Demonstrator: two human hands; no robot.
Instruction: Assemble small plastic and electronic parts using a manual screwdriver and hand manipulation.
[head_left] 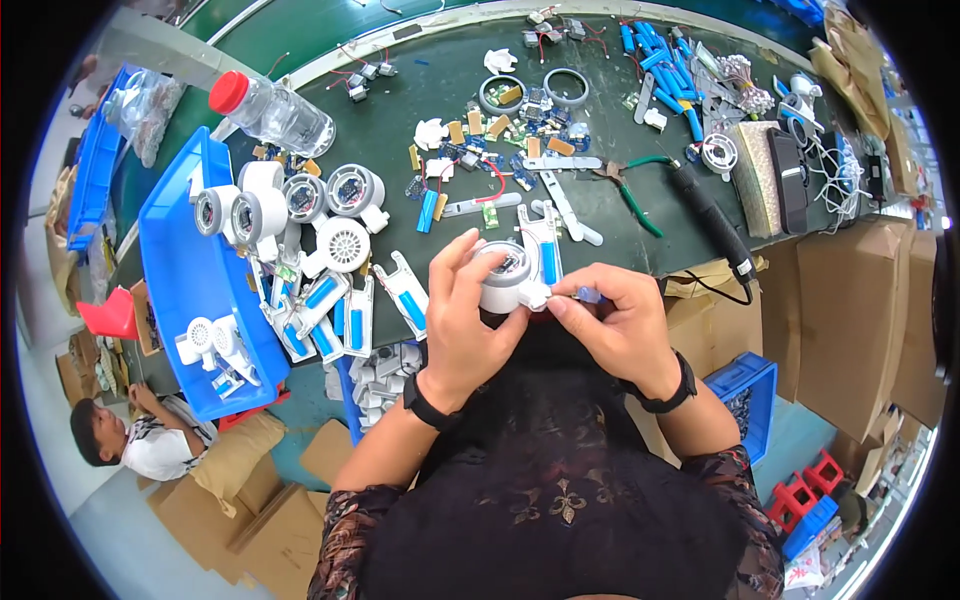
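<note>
My left hand (468,325) is closed around a white fan head (503,290) with a grey ring, just above the table's near edge. A small white neck piece (534,294) sticks out of its right side. My right hand (625,325) pinches at this neck, and a small translucent blue piece (589,295) shows between its fingers; its far part is hidden. Just beyond the fan head lies an open white handle shell (541,240) with a blue battery in it. Another such handle shell (403,292) lies left of my left hand.
Several fan heads (343,243) and handle shells are heaped left, beside a blue tray (165,240). Small circuit boards (545,122), green-handled pliers (637,205), a black cylindrical tool (710,220) and blue batteries (668,65) lie beyond. A person (165,430) sits at far left.
</note>
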